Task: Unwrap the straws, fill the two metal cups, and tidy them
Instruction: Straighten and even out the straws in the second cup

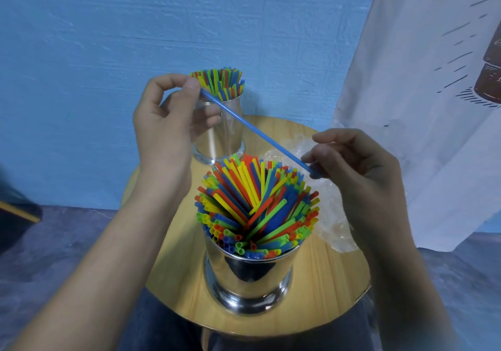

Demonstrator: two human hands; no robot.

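On my feed the left forearm [108, 255] and right forearm [404, 269] are bare; dark blue trousers [162, 331] show below the near rim of the worktop [176, 283].

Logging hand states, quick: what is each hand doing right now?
Left hand: pinches the upper end of the blue straw.
Right hand: pinches the lower end of the same straw.

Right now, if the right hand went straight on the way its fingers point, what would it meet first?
Beyond the blue straw it pinches, probably the straws in the near cup; depth unclear.
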